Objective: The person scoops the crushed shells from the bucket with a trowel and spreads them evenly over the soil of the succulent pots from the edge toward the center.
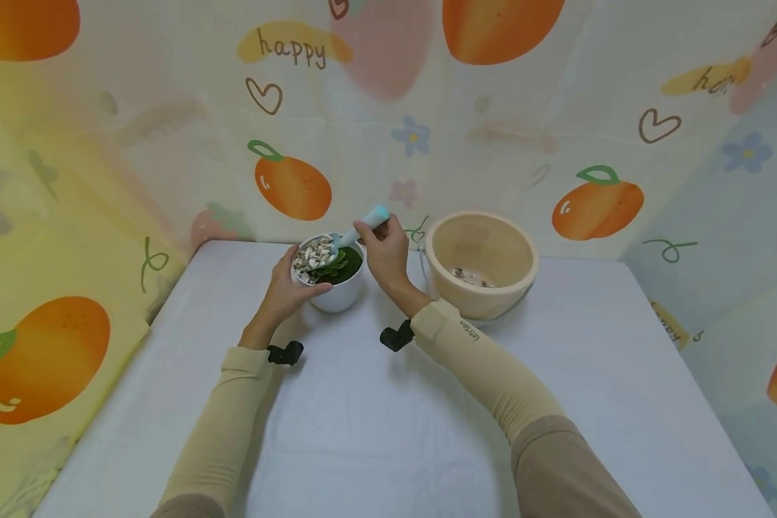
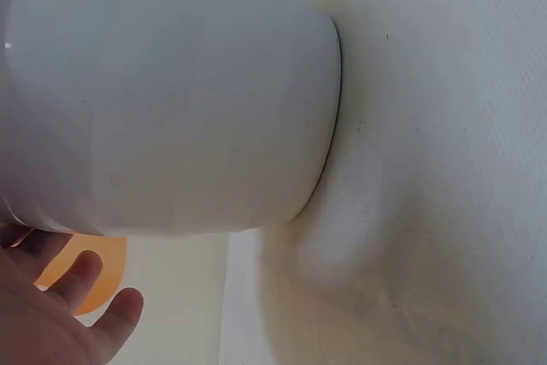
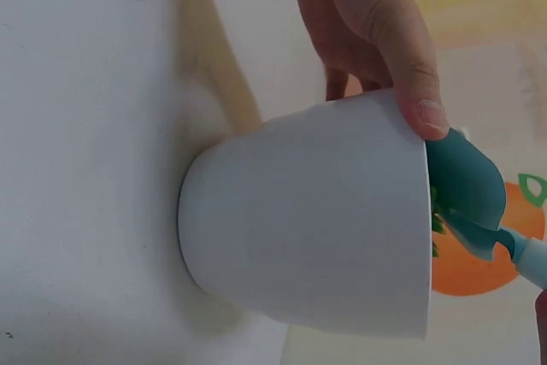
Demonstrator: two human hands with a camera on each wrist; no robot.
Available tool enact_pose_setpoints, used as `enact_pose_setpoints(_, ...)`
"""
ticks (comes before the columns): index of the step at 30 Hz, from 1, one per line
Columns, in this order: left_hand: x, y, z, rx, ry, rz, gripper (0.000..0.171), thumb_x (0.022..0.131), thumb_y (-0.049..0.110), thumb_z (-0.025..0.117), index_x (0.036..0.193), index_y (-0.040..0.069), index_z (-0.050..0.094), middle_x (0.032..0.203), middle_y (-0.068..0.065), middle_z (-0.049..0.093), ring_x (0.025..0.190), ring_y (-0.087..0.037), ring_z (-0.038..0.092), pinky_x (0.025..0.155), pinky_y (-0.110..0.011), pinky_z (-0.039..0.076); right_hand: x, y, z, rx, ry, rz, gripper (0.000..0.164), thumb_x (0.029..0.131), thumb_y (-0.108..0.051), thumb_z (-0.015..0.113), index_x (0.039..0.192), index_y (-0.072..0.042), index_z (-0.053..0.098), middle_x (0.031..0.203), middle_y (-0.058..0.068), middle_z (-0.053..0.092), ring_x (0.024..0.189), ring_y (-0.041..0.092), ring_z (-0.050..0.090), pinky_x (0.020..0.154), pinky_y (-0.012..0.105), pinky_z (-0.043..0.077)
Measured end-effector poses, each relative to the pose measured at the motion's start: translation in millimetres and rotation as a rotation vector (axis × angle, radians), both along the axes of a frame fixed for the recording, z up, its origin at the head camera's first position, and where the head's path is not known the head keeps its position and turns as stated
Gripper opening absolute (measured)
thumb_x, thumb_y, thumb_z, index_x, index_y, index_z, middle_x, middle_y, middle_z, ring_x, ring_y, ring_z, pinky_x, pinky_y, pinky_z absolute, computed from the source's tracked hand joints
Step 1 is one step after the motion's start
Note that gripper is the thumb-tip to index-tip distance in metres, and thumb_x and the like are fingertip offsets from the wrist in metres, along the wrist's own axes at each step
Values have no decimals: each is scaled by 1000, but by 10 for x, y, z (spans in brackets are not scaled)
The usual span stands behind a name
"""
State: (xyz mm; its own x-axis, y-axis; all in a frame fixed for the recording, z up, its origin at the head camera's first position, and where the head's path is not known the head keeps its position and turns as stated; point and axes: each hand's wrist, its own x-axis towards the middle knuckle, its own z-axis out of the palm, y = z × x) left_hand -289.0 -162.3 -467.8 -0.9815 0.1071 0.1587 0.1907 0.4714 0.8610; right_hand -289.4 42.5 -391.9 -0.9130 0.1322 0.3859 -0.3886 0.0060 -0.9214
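Observation:
A white flower pot (image 1: 335, 298) stands on the table. White and grey pebbles (image 1: 312, 257) lie at its left side, beside a leafy green plant (image 1: 333, 269) and a dark green surface on the right. My left hand (image 1: 286, 291) grips the pot from the left; in the right wrist view its thumb (image 3: 427, 113) presses the rim. Over the pot, my right hand (image 1: 387, 253) pinches the light blue handle of a small trowel (image 1: 362, 226). The trowel's teal blade (image 3: 468, 184) tilts down at the pot's mouth, partly hidden behind the rim in the right wrist view.
Right of the pot, close to my right forearm, stands a large beige bucket (image 1: 485, 303) with a wire handle. Some pebbles (image 1: 471, 277) lie on its bottom. A white cloth (image 1: 362, 432) covers the table, and a fruit-printed curtain (image 1: 375, 158) hangs behind it.

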Motion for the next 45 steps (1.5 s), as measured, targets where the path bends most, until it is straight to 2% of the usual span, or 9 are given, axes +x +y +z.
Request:
enact_pose_setpoints(5, 10, 18, -3, 3, 8, 17, 106, 75, 30, 84, 154, 3, 19, 154, -20, 32, 143, -37, 27, 117, -59, 21, 11, 2, 5, 4, 0, -10, 28, 93, -14, 66, 108, 6, 55, 99, 23, 66, 95, 33, 70, 79, 28, 59)
enact_pose_setpoints(13, 73, 55, 10, -34, -38, 80, 113, 74, 43, 83, 155, 5, 14, 157, -20, 26, 145, -37, 25, 117, -58, 22, 29, 5, 38, -7, 7, -4, 28, 93, -13, 67, 108, 7, 55, 99, 24, 65, 96, 36, 69, 84, 42, 58)
enact_pose_setpoints(16, 102, 75, 23, -47, -35, 104, 113, 74, 45, 82, 155, 6, 14, 156, -22, 27, 143, -38, 26, 116, -59, 24, 26, 8, 59, -5, 14, -1, 28, 93, -12, 66, 108, 7, 55, 99, 24, 65, 96, 36, 69, 83, 41, 58)
enact_pose_setpoints(23, 175, 166, 10, -9, -5, 187, 111, 72, 42, 84, 154, 6, 19, 152, -23, 31, 141, -38, 29, 115, -58, 26, 2, 15, 69, 10, 15, -22, 28, 93, -13, 65, 109, 8, 54, 100, 24, 65, 97, 34, 69, 82, 34, 59)
enact_pose_setpoints(29, 205, 209, -32, -38, 19, 243, 112, 72, 45, 83, 154, 6, 18, 150, -23, 33, 139, -38, 30, 112, -57, 30, -8, 18, 24, 28, 2, -17, 29, 94, -14, 64, 110, 8, 54, 101, 25, 66, 97, 35, 69, 83, 38, 59)
enact_pose_setpoints(32, 206, 192, -36, -32, 3, 223, 112, 73, 44, 82, 155, 7, 15, 152, -24, 29, 140, -39, 29, 113, -58, 29, -11, 21, 1, 29, -3, -20, 30, 94, -14, 64, 110, 8, 54, 101, 26, 66, 95, 36, 69, 83, 42, 58)
enact_pose_setpoints(38, 168, 83, 0, 6, -66, 118, 114, 77, 41, 81, 157, 8, 6, 156, -23, 20, 143, -37, 25, 116, -59, 23, -6, 21, -15, 36, -20, -32, 29, 94, -13, 64, 110, 9, 54, 100, 27, 65, 92, 37, 69, 81, 40, 59)
enact_pose_setpoints(41, 112, 33, 15, 29, -69, 62, 113, 77, 36, 81, 157, 7, 6, 158, -21, 19, 146, -36, 21, 118, -58, 19, -4, 21, -9, 43, -15, -38, 28, 94, -12, 64, 109, 9, 54, 99, 26, 66, 92, 37, 69, 80, 38, 59)
enact_pose_setpoints(45, 68, 10, -7, 56, -73, 36, 112, 77, 33, 82, 157, 7, 6, 161, -18, 16, 148, -34, 18, 120, -57, 17, -3, 20, -9, 40, -9, -39, 27, 94, -13, 64, 109, 8, 54, 99, 26, 66, 92, 36, 69, 79, 34, 59)
